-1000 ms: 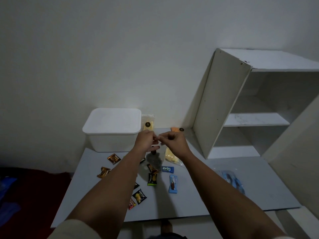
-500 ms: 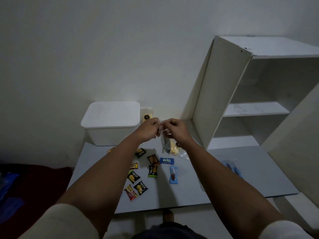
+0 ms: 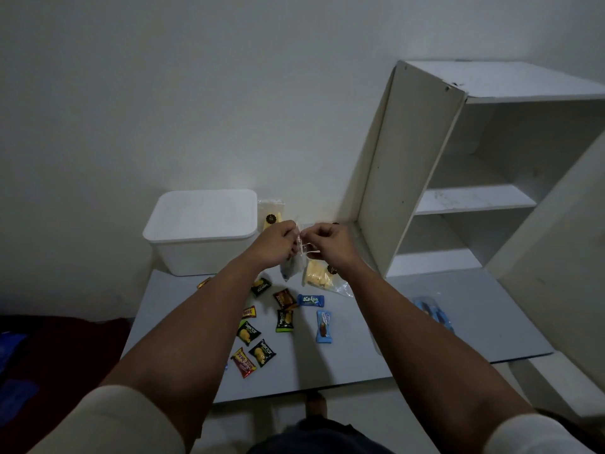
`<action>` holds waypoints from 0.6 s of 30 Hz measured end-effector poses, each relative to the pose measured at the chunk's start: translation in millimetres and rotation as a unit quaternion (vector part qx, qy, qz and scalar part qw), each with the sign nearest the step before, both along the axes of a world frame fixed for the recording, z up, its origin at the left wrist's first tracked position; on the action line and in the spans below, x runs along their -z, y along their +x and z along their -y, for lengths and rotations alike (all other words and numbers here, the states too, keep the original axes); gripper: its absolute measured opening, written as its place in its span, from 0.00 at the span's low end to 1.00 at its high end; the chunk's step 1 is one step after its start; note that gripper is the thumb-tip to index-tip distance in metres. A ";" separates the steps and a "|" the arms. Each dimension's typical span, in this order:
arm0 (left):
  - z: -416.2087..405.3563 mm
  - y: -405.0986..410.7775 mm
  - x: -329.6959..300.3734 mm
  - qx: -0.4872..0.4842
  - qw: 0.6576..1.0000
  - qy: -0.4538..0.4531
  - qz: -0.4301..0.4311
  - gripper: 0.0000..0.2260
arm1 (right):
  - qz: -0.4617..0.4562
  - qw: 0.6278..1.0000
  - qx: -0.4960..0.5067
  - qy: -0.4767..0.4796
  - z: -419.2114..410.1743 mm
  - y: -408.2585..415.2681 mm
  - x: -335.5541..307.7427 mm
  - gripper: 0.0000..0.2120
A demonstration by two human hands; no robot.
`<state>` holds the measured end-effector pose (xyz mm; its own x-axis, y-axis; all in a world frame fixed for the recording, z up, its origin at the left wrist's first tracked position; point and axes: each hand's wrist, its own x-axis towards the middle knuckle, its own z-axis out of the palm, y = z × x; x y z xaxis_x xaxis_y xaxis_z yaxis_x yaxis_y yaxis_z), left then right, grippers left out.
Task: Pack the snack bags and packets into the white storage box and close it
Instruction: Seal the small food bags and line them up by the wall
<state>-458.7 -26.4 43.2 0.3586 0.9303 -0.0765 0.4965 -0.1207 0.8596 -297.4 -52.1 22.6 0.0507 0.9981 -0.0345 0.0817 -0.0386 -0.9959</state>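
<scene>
Crowding table (image 3: pixel 425 322): packets (image 3: pixel 284 321); shelf (image 3: pixel 474 198)

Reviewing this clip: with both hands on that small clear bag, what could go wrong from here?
The white storage box has its lid on, so nothing can go in until a hand frees up. The left hand and right hand pinch only the small clear plastic bag by its top above the table; it could slip or spill.

Storage box (image 3: pixel 203 237) at the table's (image 3: pixel 425 329) far left — packets (image 3: pixel 284 319) before it, shelf unit (image 3: pixel 458 178) right.
</scene>
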 end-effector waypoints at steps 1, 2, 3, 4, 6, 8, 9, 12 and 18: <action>0.6 -0.2 0.5 0.000 1.000 0.004 -0.002 0.13 | 0.001 1.000 0.002 0.004 -0.3 -0.3 0.6 0.05; 1.1 -0.4 0.6 -0.001 1.000 0.011 -0.007 0.12 | -0.003 1.000 0.004 0.007 -0.6 -0.9 1.6 0.05; 1.4 -0.6 0.5 -0.001 1.000 0.019 -0.013 0.12 | -0.008 1.000 0.009 0.008 -1.3 -1.7 3.1 0.05; 1.2 -0.9 0.9 -0.001 1.000 0.025 -0.016 0.12 | -0.012 1.000 0.013 0.008 -2.2 -2.8 4.8 0.06; 0.8 -1.4 2.6 -0.002 0.999 0.028 -0.018 0.12 | -0.015 1.000 0.024 0.006 -5.0 -4.1 8.5 0.06; 1.7 -1.1 4.3 -0.008 0.999 0.027 -0.018 0.12 | -0.011 0.999 0.034 0.011 -6.9 -5.7 11.1 0.06; 2.7 -0.6 5.3 -0.012 0.999 0.027 -0.022 0.12 | -0.007 0.999 0.039 0.015 -7.3 -6.5 11.5 0.05; 6.0 0.8 8.9 -0.016 0.998 0.041 -0.043 0.12 | -0.005 0.999 0.036 0.018 -6.2 -6.9 11.6 0.06; 5.9 2.2 7.2 -0.026 0.996 0.064 -0.054 0.12 | -0.019 0.999 -0.001 -0.042 3.0 -1.5 4.3 0.08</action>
